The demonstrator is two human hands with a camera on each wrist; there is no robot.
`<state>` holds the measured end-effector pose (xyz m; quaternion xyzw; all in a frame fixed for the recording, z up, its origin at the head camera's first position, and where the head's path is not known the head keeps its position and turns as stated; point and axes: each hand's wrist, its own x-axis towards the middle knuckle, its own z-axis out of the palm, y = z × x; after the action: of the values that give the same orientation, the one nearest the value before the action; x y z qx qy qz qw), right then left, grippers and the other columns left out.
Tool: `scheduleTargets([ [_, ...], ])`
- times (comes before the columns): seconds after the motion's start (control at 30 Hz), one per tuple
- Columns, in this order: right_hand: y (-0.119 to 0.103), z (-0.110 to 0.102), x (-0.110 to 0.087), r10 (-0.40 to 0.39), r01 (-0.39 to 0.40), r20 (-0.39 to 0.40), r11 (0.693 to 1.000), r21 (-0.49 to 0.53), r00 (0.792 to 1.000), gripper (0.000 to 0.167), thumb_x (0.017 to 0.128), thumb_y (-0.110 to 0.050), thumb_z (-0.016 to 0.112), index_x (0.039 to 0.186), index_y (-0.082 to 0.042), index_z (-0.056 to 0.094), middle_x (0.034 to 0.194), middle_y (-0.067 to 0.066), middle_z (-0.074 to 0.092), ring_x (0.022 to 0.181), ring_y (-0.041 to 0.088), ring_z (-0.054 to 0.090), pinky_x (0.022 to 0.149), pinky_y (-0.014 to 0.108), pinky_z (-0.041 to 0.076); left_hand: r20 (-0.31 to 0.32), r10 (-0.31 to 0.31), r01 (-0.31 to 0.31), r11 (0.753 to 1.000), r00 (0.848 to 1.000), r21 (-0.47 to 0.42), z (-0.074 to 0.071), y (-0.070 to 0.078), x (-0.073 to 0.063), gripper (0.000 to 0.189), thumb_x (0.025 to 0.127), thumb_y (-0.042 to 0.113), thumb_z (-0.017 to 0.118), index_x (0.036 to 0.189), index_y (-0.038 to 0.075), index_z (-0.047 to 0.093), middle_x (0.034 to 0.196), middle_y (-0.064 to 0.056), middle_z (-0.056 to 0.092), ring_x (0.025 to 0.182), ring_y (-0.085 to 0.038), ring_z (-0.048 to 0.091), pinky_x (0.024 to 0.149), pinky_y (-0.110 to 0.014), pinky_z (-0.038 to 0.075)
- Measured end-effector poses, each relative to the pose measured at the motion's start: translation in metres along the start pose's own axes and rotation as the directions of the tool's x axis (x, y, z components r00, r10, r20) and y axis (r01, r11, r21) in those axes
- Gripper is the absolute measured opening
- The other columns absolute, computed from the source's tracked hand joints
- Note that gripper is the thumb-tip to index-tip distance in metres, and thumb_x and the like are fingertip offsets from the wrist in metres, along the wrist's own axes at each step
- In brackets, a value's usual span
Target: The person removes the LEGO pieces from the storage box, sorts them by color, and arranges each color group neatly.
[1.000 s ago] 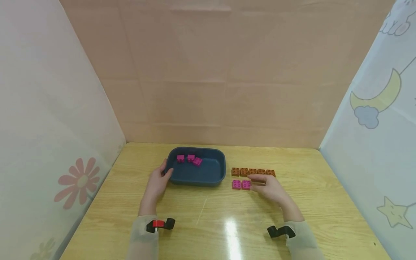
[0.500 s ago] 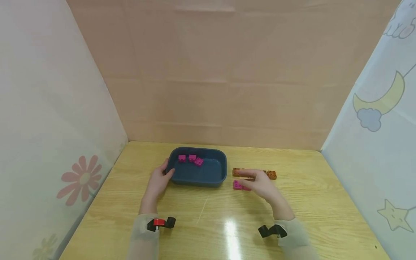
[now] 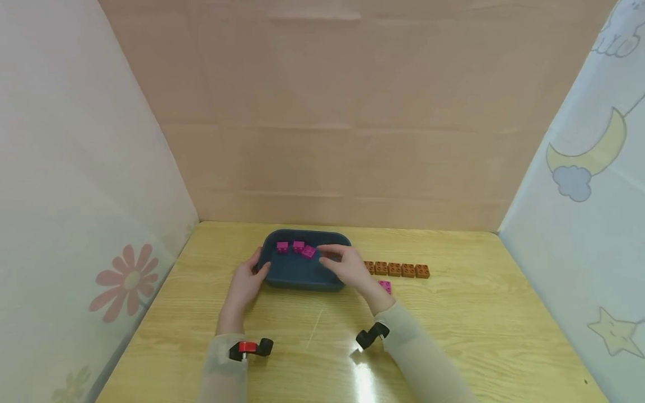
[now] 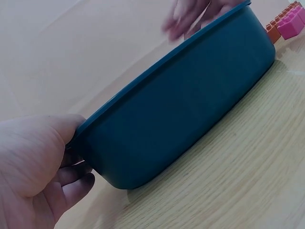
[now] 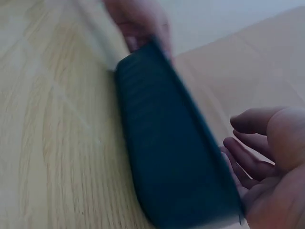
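Observation:
My left hand point(image 3: 247, 280) grips the left end of a dark blue plastic box point(image 3: 302, 287), thumb at the rim and other fingers curled outside, as the left wrist view point(image 4: 43, 167) shows. Inside lie several toy building bricks: three pink bricks point(image 3: 283, 247) near the back wall. My right hand point(image 3: 347, 266) reaches over the box's right end, its thumb and forefinger parted just right of the nearest pink brick point(image 3: 309, 252). No brick shows between those fingers in the right wrist view point(image 5: 267, 152). Another pink brick point(image 3: 385, 286) lies on the table, partly covered by my right wrist.
A row of several orange bricks point(image 3: 401, 270) lies on the wooden table point(image 3: 302, 358) right of the box. A tan backdrop point(image 3: 322, 157) stands behind. Patterned white panels point(image 3: 564, 268) close off the sides.
My right hand has moved left, from beside the pink bricks on the table, past them, to over the box. My left hand keeps its grip. The bricks in the box look unmoved.

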<state>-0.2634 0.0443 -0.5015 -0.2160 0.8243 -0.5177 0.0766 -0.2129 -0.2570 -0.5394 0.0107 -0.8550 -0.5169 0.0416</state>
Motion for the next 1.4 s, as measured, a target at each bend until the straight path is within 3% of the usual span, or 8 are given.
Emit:
scheduleTargets([
  [0.17,-0.002,0.013,0.021,-0.024,0.027,0.025,0.988,-0.154,0.999,0.042,0.103,-0.018,0.075,0.142,-0.005,0.07,0.138,0.015,0.071,0.123,0.032,0.069,0.104,0.054,0.056,-0.004,-0.009,0.009,1.0,1.0,-0.017,0.002,0.001,0.001,0.064,0.111,0.017,0.06,0.165,-0.002,0.032,0.17,-0.021,0.032,0.156,-0.04,0.031,0.127,-0.051,0.029],
  [0.37,-0.003,0.021,0.04,0.025,-0.018,0.048,0.99,-0.14,0.999,0.047,0.101,-0.016,0.076,0.145,-0.004,0.066,0.141,0.015,0.069,0.128,0.032,0.066,0.111,0.053,0.052,-0.015,-0.021,0.02,0.999,1.0,-0.037,0.0,0.001,0.002,0.066,0.11,0.018,0.063,0.166,-0.001,0.032,0.17,-0.019,0.033,0.157,-0.038,0.032,0.127,-0.05,0.03],
  [0.6,0.013,0.031,0.057,0.082,-0.086,-0.034,0.983,-0.163,0.996,0.048,0.097,-0.012,0.08,0.142,-0.005,0.069,0.138,0.013,0.071,0.125,0.031,0.068,0.107,0.05,0.055,-0.009,-0.018,0.018,0.999,1.0,-0.045,0.002,0.002,0.002,0.066,0.109,0.017,0.063,0.165,-0.002,0.033,0.17,-0.02,0.033,0.157,-0.038,0.031,0.127,-0.05,0.03],
  [1.0,0.017,0.035,0.067,0.162,-0.171,-0.058,0.955,-0.241,0.985,0.046,0.089,-0.012,0.088,0.133,-0.006,0.076,0.127,0.012,0.076,0.12,0.031,0.069,0.103,0.046,0.057,-0.003,-0.032,0.032,0.997,0.999,-0.071,0.002,0.0,0.001,0.068,0.109,0.019,0.064,0.166,-0.001,0.031,0.17,-0.02,0.032,0.157,-0.038,0.032,0.127,-0.05,0.03],
  [1.4,0.02,0.035,0.069,0.18,-0.186,-0.046,0.953,-0.24,0.983,0.04,0.092,-0.012,0.086,0.131,-0.007,0.077,0.126,0.012,0.076,0.121,0.031,0.068,0.104,0.048,0.057,0.005,-0.042,0.043,0.996,0.999,-0.074,0.003,0.0,0.001,0.069,0.109,0.019,0.065,0.166,-0.001,0.033,0.171,-0.019,0.033,0.157,-0.037,0.032,0.127,-0.05,0.031],
])
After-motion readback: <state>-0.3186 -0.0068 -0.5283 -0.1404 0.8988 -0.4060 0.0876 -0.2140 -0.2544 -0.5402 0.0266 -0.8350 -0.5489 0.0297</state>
